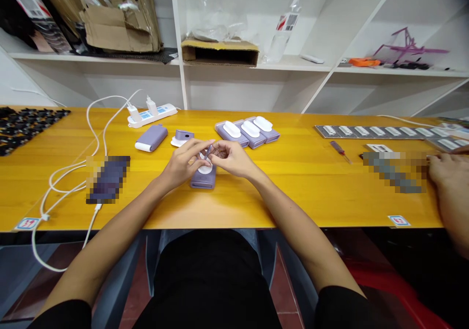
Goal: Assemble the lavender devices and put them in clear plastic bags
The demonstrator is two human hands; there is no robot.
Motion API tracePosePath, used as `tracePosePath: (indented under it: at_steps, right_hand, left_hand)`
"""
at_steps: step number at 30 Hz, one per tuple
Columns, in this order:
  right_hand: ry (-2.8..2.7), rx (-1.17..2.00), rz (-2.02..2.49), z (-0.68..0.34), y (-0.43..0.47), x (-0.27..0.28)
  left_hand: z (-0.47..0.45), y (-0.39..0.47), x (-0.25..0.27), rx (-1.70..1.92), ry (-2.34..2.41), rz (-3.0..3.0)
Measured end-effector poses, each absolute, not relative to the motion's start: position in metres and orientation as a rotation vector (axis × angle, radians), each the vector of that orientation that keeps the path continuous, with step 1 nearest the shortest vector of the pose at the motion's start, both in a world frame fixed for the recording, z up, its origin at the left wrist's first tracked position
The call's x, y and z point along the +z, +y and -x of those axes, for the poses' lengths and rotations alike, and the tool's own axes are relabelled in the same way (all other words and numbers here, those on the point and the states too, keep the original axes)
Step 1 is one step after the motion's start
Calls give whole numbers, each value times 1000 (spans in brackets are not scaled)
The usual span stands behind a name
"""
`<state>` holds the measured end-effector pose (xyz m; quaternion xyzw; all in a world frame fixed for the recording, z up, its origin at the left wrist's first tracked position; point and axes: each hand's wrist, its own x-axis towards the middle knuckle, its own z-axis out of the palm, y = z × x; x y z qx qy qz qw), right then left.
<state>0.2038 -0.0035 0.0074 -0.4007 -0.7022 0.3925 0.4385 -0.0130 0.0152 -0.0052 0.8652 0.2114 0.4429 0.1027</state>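
Purple, a small strip [208, 152] stands upright where the fingers of the left hand [179, 165] and right hand [236, 159] meet. The left thumb and forefinger arch around it with the other fingers bent behind; the right fingers curl in from the other side. Which of them pinch it, I cannot tell. Just under them, a white oval piece [205, 169] sits on a purple box [202, 183], which lies flat on the table [293, 182] near the person's side, partly covered by the hands.

Just behind the left hand, a purple block [184, 134] rests on a white toothed piece [179, 142]. Farther left lies another purple box with a white end [152, 137], no oval showing on its upper side. Behind the right hand, three purple boxes [256, 141] sit close together, each topped by a white oval.

Judging by this layout, those three look finished, the one at the fingers seems partway through, and the pieces on the left appear to be still waiting.
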Motion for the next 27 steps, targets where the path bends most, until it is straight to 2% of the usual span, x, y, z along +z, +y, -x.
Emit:
tracePosePath:
  at_steps: [14, 27]
  right_hand:
    - [-1709, 1154, 1016, -206, -5, 17]
    - [-1615, 1097, 1008, -196, -5, 13]
  left_hand:
    - [13, 19, -10, 1194, 560, -2626]
    - [9, 11, -4, 1306, 554, -2580]
